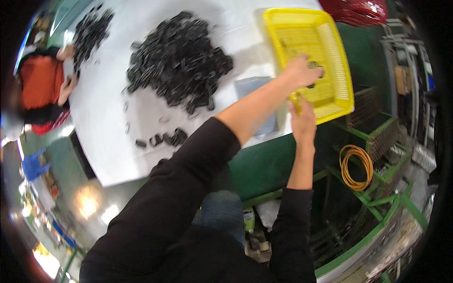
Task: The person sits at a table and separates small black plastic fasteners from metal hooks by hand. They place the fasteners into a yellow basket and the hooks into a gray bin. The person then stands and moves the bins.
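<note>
A yellow plastic basket stands at the right end of the white table. My left arm reaches across to the right, and my left hand is over the basket with its fingers curled. Small black ring-like parts show at its fingers, partly hidden and blurred. Nearer to me, my right hand grips the basket's near left corner by the rim. A big heap of the same black parts lies on the table to the left. Several more black parts sit near the front edge.
A grey-blue flat sheet lies beside the basket, partly under my left forearm. At the far left a person in orange and black handles another pile of black parts. A coiled orange hose hangs on green framing at right.
</note>
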Demonstrator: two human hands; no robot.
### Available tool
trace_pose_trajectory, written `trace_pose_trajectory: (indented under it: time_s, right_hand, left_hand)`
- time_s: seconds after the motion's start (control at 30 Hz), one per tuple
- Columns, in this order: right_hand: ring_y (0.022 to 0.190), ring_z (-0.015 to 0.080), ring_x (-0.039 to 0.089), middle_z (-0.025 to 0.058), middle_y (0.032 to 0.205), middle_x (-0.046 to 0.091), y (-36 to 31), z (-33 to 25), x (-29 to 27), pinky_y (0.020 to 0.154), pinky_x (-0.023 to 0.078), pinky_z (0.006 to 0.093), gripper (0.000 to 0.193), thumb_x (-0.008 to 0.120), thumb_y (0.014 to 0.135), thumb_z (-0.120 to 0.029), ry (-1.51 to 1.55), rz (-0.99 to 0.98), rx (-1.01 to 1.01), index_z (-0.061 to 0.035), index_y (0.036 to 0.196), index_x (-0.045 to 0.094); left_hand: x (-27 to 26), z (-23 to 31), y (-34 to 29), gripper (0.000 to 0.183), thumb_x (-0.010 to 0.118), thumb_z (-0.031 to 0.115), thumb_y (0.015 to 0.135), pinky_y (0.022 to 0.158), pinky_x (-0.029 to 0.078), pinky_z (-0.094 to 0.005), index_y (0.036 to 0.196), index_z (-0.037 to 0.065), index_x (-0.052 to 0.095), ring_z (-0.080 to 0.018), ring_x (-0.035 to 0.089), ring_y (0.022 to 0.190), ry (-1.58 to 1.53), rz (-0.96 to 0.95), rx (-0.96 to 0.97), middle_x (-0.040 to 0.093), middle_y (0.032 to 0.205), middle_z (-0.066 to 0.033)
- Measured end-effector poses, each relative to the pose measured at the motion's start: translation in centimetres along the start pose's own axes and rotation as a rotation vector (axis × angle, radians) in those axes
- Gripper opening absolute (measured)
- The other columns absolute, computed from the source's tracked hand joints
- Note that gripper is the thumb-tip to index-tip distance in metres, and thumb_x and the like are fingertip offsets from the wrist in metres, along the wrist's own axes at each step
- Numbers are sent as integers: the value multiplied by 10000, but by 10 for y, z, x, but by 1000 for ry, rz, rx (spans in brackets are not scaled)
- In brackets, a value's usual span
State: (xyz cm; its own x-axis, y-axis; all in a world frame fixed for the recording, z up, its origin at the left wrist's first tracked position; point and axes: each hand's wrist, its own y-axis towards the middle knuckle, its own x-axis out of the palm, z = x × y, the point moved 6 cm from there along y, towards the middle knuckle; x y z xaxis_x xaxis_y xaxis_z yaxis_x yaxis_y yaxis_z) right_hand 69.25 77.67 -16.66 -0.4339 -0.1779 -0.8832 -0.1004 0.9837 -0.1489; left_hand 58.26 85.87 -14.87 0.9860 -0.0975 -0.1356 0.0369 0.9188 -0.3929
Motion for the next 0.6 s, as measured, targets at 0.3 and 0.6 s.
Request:
trace_pose_trajectory:
  time_s: [0.3,0.6]
  right_hand:
    - [845,283,560,96,909,555,-113,-138,93,690,468,366,267,646,722,-103,262,-238,-424,-87,975,561]
    - [732,297,578,95,844,544,-137,-199,193,605,450,381,245,647,738,-165,172,-375,-210,-58,919,523]
  left_hand:
    - [-228,-123,-180,241,630,143,783,728,472,-287,1007,57,601,-148,605,817,327,429,97,631,960,-72]
    - [-220,-218,-287,238,678,126,672,695,436,-347,867,44,567,-273,552,802,777,581,33,576,843,-100]
